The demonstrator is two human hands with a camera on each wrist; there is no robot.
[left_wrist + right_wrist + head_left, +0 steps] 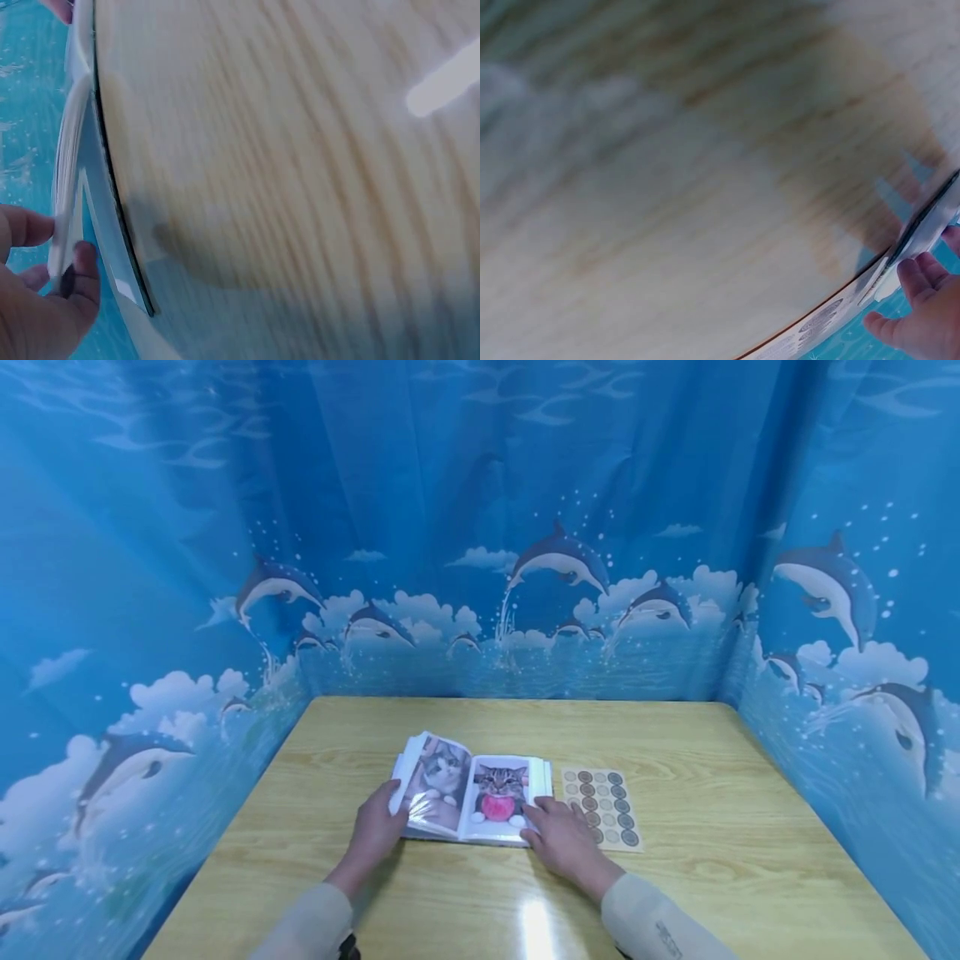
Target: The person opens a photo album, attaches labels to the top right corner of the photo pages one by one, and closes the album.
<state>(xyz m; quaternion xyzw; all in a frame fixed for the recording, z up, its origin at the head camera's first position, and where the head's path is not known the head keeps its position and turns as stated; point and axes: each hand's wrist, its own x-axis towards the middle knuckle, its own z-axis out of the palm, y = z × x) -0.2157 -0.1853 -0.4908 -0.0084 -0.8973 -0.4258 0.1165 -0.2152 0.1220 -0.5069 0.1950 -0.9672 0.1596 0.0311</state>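
Note:
A photo album point(464, 842) lies spread on the table, with a cat picture on each page. On its left page is a grey-and-white cat point(442, 772); on the right one, a tabby with a pink round thing point(498, 807). My left hand point(377, 827) pinches a sheaf of raised pages point(67, 165) at the left edge, thumb on one side and fingers on the other. My right hand point(564, 837) rests at the album's right edge, its fingers extended over the page margin. In the right wrist view those fingers point(919, 277) are right at the album's edge.
A sheet of round brown and beige stickers point(618, 820) lies to the right of the album, partly under my right hand in the head view. The wooden table point(712, 777) is bounded by blue dolphin-printed curtains point(450, 527) at the back and sides.

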